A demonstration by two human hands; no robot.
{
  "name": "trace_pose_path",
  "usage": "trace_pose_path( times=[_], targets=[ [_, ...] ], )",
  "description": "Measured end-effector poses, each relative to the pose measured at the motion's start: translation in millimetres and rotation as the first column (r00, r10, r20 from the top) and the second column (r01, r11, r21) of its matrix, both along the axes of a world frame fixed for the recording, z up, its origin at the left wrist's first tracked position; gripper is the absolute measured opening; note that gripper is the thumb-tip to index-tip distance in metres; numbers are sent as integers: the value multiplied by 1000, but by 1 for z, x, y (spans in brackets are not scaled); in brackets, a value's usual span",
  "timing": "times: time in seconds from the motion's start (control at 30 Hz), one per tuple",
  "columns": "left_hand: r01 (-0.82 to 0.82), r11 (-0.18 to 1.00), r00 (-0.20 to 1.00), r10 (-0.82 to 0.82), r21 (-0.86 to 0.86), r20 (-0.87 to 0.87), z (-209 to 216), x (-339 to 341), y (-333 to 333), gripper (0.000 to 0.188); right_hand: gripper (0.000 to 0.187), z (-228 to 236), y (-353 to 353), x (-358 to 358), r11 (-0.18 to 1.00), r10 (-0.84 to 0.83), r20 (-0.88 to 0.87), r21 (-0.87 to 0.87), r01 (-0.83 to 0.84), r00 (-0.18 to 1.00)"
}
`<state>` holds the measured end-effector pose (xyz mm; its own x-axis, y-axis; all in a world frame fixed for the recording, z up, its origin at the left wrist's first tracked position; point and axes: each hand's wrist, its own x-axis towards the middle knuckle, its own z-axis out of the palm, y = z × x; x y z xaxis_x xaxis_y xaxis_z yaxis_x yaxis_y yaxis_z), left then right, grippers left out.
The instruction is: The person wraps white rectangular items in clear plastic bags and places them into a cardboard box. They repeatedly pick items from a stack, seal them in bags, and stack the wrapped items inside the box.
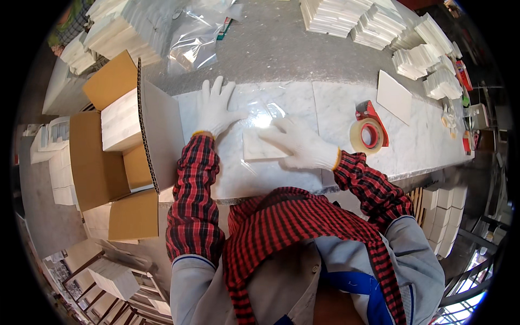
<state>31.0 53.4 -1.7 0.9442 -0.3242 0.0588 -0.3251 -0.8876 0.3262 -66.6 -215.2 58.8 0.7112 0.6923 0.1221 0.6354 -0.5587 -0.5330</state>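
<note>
Both of my hands wear white knit gloves with yellow cuffs. My left hand (216,105) lies with its fingers spread at the left edge of a sheet of clear plastic film (257,100), which shines in the light on the marble work surface. My right hand (303,143) grips a small white marble tile (257,147) from its right side, with fingers over its top. The tile sits on the plastic; part of it is hidden under my glove. Right of that hand lies a red tape dispenser (374,116) with a roll of clear tape (364,136).
An open cardboard box (162,130) with white tiles (120,120) inside stands at the left. More clear plastic (195,40) lies at the back. Tile stacks (330,16) line the far side. A loose white tile (394,96) rests behind the tape; scissors (448,116) lie far right.
</note>
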Motion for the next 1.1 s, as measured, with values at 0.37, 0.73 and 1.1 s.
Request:
trace_pose_path(
  times=[0.37, 0.73, 1.1],
  targets=[
    [24, 999, 997, -26, 32, 67, 21, 15, -6, 65, 64, -22, 19, 27, 993, 61, -51, -103, -66, 997],
    [-3, 999, 1000, 4, 44, -18, 28, 14, -11, 54, 58, -19, 16, 41, 981, 153, 5, -124, -151, 988],
    [-77, 992, 991, 87, 99, -97, 25, 20, -20, 35, 51, -25, 14, 40, 987, 134, 23, -97, -131, 991]
  ],
)
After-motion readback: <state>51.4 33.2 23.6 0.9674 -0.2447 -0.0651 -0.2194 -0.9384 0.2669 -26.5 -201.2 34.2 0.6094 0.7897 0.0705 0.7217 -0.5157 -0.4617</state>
